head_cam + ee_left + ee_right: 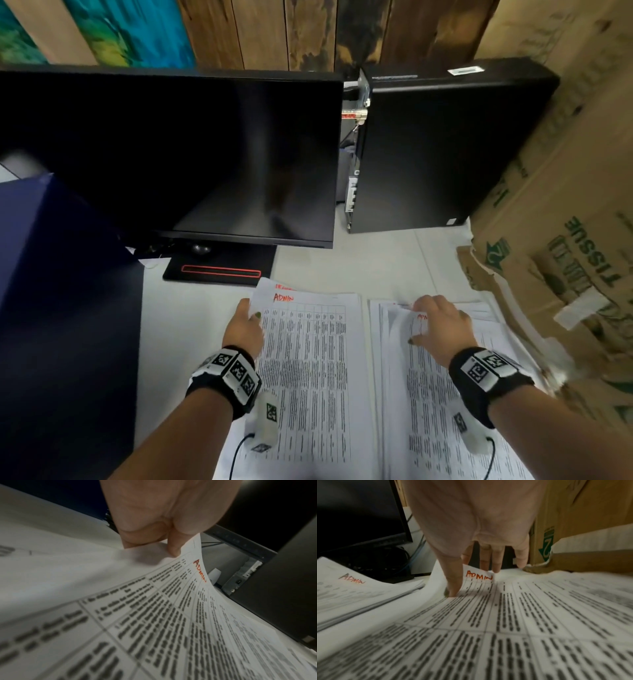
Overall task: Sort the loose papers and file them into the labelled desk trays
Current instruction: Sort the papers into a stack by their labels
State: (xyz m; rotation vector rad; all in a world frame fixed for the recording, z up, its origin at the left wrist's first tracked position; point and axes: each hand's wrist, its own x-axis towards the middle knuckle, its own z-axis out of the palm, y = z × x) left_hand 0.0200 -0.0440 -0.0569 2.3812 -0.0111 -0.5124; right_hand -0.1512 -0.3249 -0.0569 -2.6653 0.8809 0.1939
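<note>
My desk [376, 260]: pale grey surface. Near centre: two paper stacks side by side, left stack [308, 377], right stack [445, 394], both printed tables, top sheets marked "ADMIN" in red. Far left: monitor base [219, 270]. Far right: black computer case [428, 154]. Right edge: cardboard boxes [565, 257].
</note>
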